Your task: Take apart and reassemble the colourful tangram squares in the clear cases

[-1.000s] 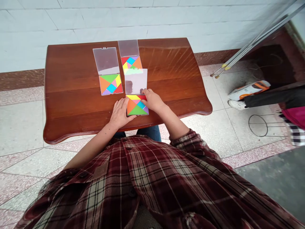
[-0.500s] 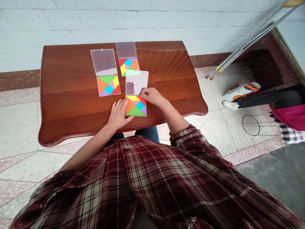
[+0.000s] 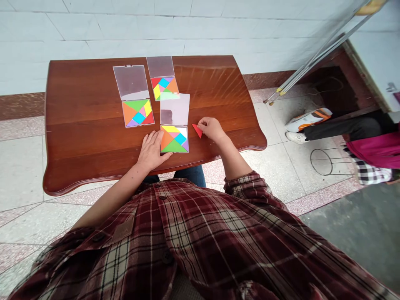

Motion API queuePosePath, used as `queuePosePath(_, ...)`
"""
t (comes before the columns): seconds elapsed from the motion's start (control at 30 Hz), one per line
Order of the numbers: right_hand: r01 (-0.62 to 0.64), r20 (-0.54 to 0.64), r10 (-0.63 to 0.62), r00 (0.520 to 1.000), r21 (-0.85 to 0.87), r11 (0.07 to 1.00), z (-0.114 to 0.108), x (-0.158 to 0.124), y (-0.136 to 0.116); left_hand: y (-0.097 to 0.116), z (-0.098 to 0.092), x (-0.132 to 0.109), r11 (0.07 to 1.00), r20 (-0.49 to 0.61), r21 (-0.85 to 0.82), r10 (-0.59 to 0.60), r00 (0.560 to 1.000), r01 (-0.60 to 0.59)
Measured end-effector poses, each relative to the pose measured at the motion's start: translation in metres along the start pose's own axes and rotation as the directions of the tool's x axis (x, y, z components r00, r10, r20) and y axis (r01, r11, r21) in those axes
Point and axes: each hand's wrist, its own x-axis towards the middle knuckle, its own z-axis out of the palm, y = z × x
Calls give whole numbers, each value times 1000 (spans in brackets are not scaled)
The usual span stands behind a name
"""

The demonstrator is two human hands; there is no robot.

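Three open tangram cases lie on the wooden table (image 3: 78, 137). The nearest tangram tray (image 3: 175, 139) holds coloured pieces, with a white gap at its upper right, and its clear lid (image 3: 174, 109) is folded back behind it. My left hand (image 3: 151, 148) lies flat beside the tray's left edge, fingers touching it. My right hand (image 3: 213, 128) pinches a red triangle piece (image 3: 197, 130) just right of the tray, low over the tabletop.
A second tangram tray (image 3: 138, 113) with its lid (image 3: 131, 82) and a third tray (image 3: 164, 86) with its lid (image 3: 160, 66) sit farther back. Right of the table are another person's shoe (image 3: 308, 120) and dark trouser leg, metal poles and a wire stand (image 3: 321, 161).
My right hand has lifted the red triangle out of the nearest tray's upper right corner and carried it to the right. My left hand has stayed at the tray's left edge.
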Motion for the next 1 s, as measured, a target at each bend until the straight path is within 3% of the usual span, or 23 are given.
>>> queuePosePath(0.07,-9,-31,4,1000,-169,986,-2,-5,-1,0,0,0,1000,4,1,-2,1000,2)
queuePosePath(0.17,55,-102,-91,991,-318,946,6,-13,-18,-1,0,0,1000,9,2,3,1000,-3)
queuePosePath(0.27,209,42,-206,978,-315,926,26,-18,-42,-3,1,0,1000,-7,8,8,1000,-8)
queuePosePath(0.33,241,135,-209,969,-312,919,41,-20,-56,-4,3,1,1000,-17,10,11,1000,-11)
queuePosePath(0.5,138,124,-98,987,-375,917,59,-22,-73,-5,5,1,1000,-17,3,16,1000,-16)
queuePosePath(1.0,37,156,2,988,-251,967,58,-8,-66,-1,2,0,1000,-14,7,10,1000,-10)
